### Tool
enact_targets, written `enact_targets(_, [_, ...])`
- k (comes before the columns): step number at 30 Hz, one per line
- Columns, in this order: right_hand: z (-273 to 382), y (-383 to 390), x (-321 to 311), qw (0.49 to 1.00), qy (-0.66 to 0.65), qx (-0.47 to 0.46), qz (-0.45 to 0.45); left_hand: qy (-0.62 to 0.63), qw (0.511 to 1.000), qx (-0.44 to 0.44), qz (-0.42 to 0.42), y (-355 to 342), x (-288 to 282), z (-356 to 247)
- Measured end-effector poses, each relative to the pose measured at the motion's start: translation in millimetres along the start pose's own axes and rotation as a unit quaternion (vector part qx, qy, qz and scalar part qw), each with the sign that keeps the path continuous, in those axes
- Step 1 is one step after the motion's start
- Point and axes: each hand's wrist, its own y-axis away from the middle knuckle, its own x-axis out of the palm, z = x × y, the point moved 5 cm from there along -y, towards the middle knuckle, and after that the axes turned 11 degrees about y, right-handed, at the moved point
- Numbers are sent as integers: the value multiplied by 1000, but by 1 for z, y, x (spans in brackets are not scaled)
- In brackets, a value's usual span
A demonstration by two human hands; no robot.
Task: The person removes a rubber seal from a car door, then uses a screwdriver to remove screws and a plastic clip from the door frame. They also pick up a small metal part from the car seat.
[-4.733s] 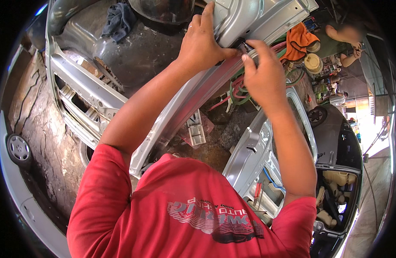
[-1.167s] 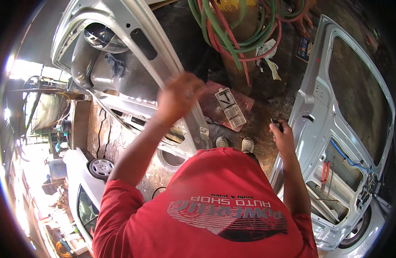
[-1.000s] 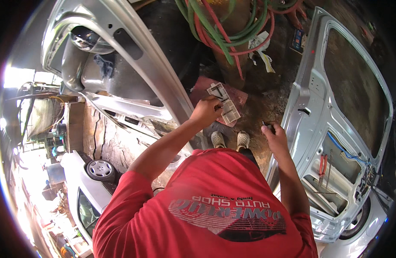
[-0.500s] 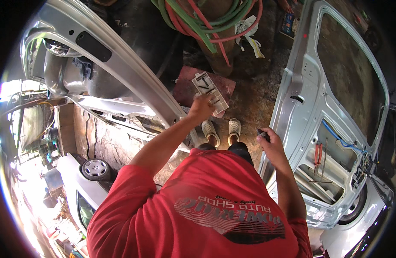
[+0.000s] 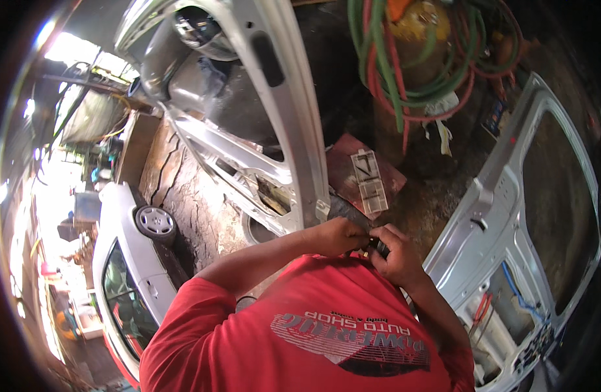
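Observation:
Both hands are drawn together in front of my red shirt. My right hand (image 5: pixel 395 253) is closed around a small dark object (image 5: pixel 380 247), mostly covered by its fingers; its kind is not clear. Right beside it, my left hand (image 5: pixel 340 236) has its fingers pinched together against that object's left end. Whatever the left fingers hold, if anything, is hidden. Beyond the hands, a whitish compartment box (image 5: pixel 373 191) with several dark slim pieces in it lies on a dark red board (image 5: pixel 343 163) on the floor.
A silver car door frame (image 5: pixel 294 98) stands at left, with a pale door (image 5: pixel 509 196) at right. Red-handled pliers (image 5: pixel 483 306) and a blue cable (image 5: pixel 517 287) are at that door. Green and red hoses (image 5: pixel 405 98) hang at the back. A white car (image 5: pixel 137 274) is far left.
My left hand has come back from the compartment box, leaving it on the board, to meet my right hand. The right hand has moved inward with the dark object. The view has turned.

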Motion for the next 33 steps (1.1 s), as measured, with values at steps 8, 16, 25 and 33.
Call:
enact_targets(8, [34,-33,4,997,-33,-45,49,93,990,95,-53,38,-12,13])
enact_targets(16, [39,-37,-2,997,-42,-17,63,116,988,79,-68,53,-22,-5])
enact_targets(25, [33,-40,-19,994,-79,33,63,-47,962,225,-145,54,-26,-46])
enact_targets(33, [96,-73,-56,992,-81,-90,30,196,954,188,-126,65,-62,-68])
